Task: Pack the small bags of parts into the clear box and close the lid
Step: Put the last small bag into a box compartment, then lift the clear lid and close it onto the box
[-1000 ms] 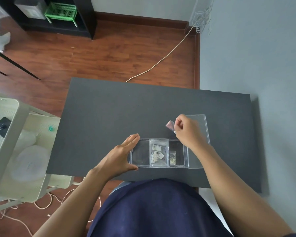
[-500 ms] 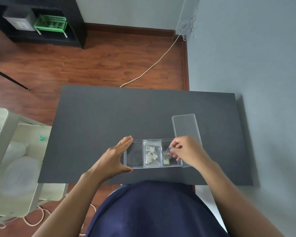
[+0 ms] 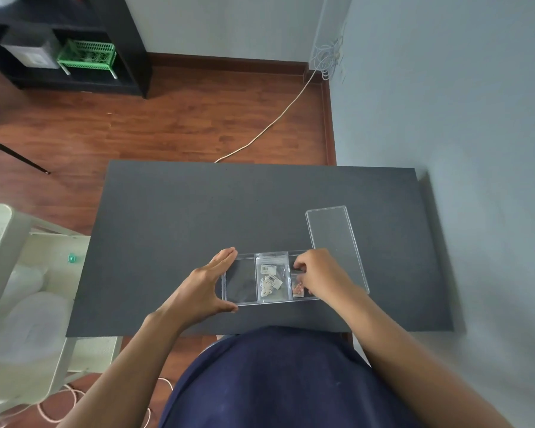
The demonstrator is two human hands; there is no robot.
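A clear box [image 3: 240, 299] with three compartments lies near the front edge of the dark table [image 3: 198, 211]. Its middle compartment holds a small bag of white parts [image 3: 271, 281] with barcode labels. In the right compartment lies a small bag of copper-coloured parts [image 3: 297, 287], with the fingers of my right hand [image 3: 320, 278] pinched on it inside the compartment. The left compartment looks empty. My left hand [image 3: 206, 285] braces the box's left end, thumb at the front wall and fingers at the back corner. The clear lid [image 3: 337, 242] lies flat on the table, right of the box.
A cream plastic cart [image 3: 16, 291] stands left of the table. The grey wall [image 3: 476, 118] runs close along the table's right side. A white cable [image 3: 269, 125] crosses the wooden floor beyond the far edge, and a black shelf with a green basket [image 3: 87, 55] stands at the back left.
My right hand has carried the small bag from above the lid down into the box's right compartment. The left hand has stayed against the box's left end.
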